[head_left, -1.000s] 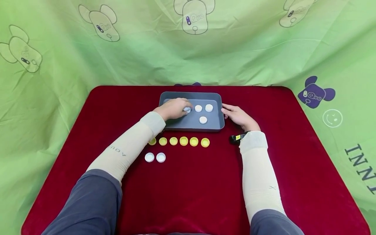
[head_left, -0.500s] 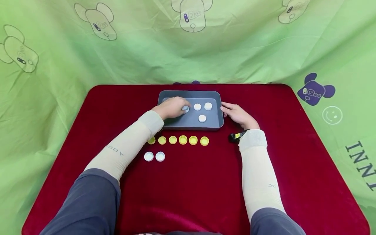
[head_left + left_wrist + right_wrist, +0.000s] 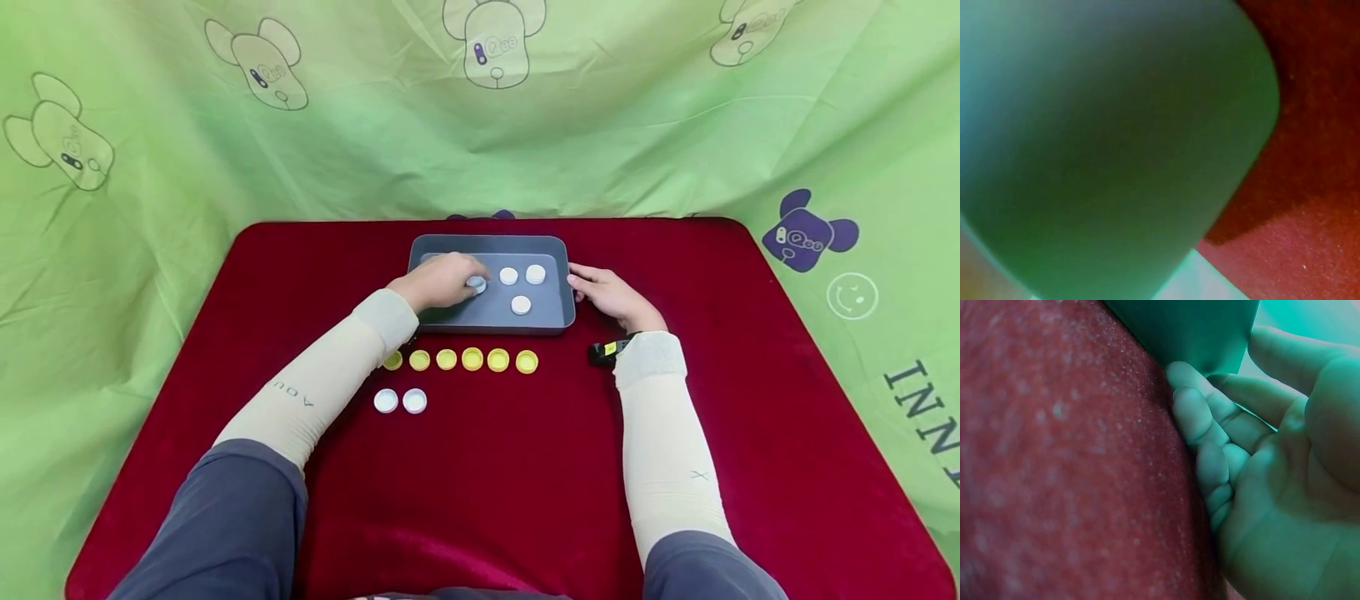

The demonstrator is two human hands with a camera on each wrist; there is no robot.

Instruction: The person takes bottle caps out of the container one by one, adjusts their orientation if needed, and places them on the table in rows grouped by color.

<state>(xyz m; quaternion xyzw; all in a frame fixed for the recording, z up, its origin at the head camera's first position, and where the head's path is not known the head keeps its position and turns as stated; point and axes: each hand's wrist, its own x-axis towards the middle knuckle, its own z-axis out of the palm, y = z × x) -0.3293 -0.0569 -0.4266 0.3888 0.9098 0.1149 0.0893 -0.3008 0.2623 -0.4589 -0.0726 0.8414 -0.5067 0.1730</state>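
Note:
In the head view, my left hand (image 3: 444, 281) reaches over the left part of a grey rectangular tray (image 3: 487, 320). Its fingertips hold a white bottle cap (image 3: 477, 285), partly covered by the hand. My right hand (image 3: 609, 296) grips the tray's right side with thumb and fingers. In the right wrist view, the fingers are curled near the tray's corner (image 3: 1194, 337). Inside the tray lie three more white caps: one in the middle (image 3: 508, 276), one at the right (image 3: 536, 274) and one nearer the front (image 3: 521, 305). The left wrist view shows mostly the blurred tray wall (image 3: 1122, 137).
A row of several yellow caps (image 3: 472, 359) lies hollow side up before the tray, its left end beside my left sleeve. Closer to me lie two white caps, also hollow side up: a left one (image 3: 386, 401) and a right one (image 3: 415, 401). Red cloth (image 3: 525, 483) covers the table.
The white cap in my left fingers has shifted slightly toward the front of the tray. My right hand stays at the tray's side. The head view itself moves a little.

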